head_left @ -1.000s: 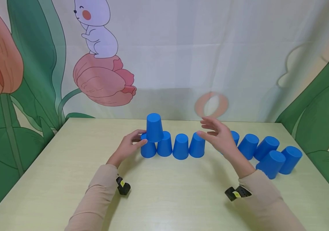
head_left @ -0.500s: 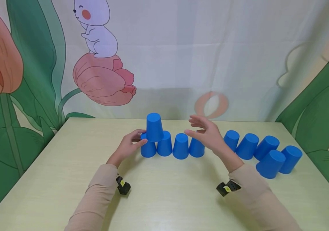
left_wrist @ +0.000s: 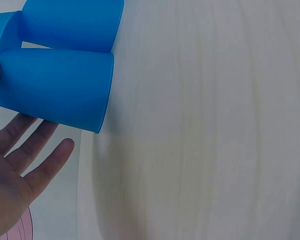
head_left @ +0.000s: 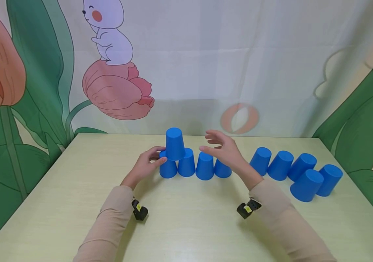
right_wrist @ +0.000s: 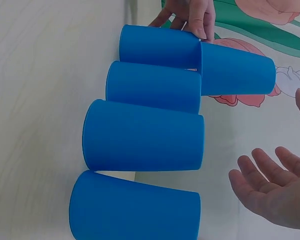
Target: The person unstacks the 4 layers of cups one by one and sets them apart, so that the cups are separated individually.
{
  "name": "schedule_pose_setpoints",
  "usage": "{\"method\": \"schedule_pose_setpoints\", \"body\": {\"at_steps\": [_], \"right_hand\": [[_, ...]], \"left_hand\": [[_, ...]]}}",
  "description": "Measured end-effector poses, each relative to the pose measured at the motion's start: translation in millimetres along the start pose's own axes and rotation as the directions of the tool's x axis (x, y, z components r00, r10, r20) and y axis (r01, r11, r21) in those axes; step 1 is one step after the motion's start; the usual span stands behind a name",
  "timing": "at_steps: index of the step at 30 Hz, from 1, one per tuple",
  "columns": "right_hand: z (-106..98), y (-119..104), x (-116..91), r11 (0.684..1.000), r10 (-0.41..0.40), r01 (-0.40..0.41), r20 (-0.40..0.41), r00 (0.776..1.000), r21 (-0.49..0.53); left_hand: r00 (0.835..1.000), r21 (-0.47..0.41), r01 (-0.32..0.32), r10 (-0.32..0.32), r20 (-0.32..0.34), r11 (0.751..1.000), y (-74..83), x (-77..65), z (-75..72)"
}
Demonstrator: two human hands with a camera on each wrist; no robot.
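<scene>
Several blue cups stand upside down in a row on the table. My left hand (head_left: 144, 165) holds the leftmost blue cup (head_left: 168, 170) at its upper part, thumb in front and fingers behind; the left wrist view shows those fingers (left_wrist: 35, 140) fairly straight. One upturned cup (head_left: 175, 144) sits on top, bridging the leftmost cup and its neighbour (head_left: 187, 163). My right hand (head_left: 225, 151) hovers above the right end of the row, fingers spread and holding nothing. Below it are the third cup (head_left: 204, 169) and the partly covered fourth cup (head_left: 222, 170).
To the right stands a loose group of several more upturned blue cups (head_left: 280, 165). Behind the table's far edge hangs a curtain (head_left: 186, 72) printed with flowers and a white animal. A small black camera (head_left: 139, 210) is on each wrist.
My right hand has moved left, from beside the fourth cup to above the third and fourth, uncovering cups of the right group. The left hand and the cups have stayed put.
</scene>
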State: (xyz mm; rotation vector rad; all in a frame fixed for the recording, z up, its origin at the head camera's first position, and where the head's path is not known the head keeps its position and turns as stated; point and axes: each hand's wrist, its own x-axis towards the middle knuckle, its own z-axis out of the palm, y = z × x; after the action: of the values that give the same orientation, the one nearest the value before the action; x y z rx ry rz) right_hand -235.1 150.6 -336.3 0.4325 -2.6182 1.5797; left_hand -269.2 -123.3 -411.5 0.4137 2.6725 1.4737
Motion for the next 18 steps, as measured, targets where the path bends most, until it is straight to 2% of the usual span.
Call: {"method": "schedule_pose_setpoints", "body": {"at_steps": [8, 18], "right_hand": [[7.2, 1.7, 10.0, 1.000, 0.010, -0.010, 0.009, 1.000, -0.014], [19.0, -0.9, 22.9, 0.999, 0.012, -0.011, 0.025, 1.000, -0.045]], "left_hand": [[1.000, 0.005, 0.019, -0.019, 0.001, 1.000, 0.6, 0.4, -0.4], [1.000, -0.005, 0.007, -0.007, 0.005, 1.000, 0.4, 0.2, -0.3]]}}
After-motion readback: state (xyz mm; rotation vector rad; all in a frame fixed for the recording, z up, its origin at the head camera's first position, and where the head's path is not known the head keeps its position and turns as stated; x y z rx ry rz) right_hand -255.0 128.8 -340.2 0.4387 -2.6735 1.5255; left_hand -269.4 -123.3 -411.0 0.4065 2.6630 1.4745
